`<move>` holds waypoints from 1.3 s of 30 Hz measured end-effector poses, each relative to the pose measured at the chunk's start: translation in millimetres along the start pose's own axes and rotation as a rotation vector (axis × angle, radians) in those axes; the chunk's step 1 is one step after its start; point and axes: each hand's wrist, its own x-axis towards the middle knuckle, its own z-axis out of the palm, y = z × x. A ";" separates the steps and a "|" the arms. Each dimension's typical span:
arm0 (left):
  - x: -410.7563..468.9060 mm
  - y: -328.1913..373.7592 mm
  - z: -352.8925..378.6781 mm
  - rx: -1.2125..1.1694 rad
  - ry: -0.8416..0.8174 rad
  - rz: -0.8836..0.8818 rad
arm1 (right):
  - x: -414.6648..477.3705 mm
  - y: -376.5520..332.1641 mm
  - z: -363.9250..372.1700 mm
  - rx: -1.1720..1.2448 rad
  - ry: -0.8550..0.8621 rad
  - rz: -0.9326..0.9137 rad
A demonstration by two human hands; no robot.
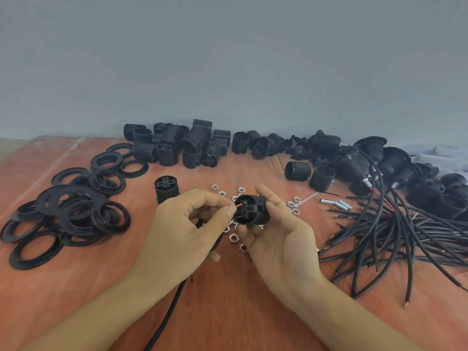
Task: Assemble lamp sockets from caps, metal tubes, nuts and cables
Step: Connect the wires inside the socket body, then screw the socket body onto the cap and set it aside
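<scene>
A black lamp socket (253,212) is gripped by the right hand (278,241) above the bench (228,312), while a red wire (240,205) at its terminal end is pinched by the left hand (187,224).

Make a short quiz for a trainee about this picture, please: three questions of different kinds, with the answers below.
1. True or false: the right hand holds the black socket body.
2. Choose one. What do the fingers of the left hand pinch? A: a nut. B: the red wire at the end of the socket body. C: a metal tube.
3. Fill in the missing word: the pile of black rings lies on the ___ side of the table.

Key: 1 true; 2 B; 3 left.
</scene>
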 end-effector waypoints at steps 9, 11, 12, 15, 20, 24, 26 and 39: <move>-0.1 -2.1 -0.5 0.107 0.038 0.059 | -0.8 2.5 -2.7 -0.182 -0.036 -0.141; -0.7 -1.8 -0.8 0.141 0.037 0.081 | -1.9 3.0 -3.1 -0.211 -0.045 -0.167; -0.8 -1.9 -1.2 0.152 0.039 0.089 | -2.5 3.3 -3.1 -0.221 -0.050 -0.177; 0.1 -2.4 -2.8 0.184 0.046 0.112 | -3.2 4.5 -3.0 -0.299 -0.052 -0.228; 1.7 -3.7 -4.8 0.277 0.032 0.155 | -4.8 7.7 -3.5 -0.559 -0.035 -0.341; 3.0 -6.7 -4.1 0.241 0.041 0.137 | -7.8 5.3 -0.8 -0.651 -0.065 -0.417; 3.3 -4.9 -4.0 0.155 0.061 0.126 | -8.1 3.0 0.8 -0.668 -0.060 -0.434; 2.9 -1.0 -3.5 0.209 0.044 0.214 | -8.3 3.6 -0.1 -0.658 -0.079 -0.439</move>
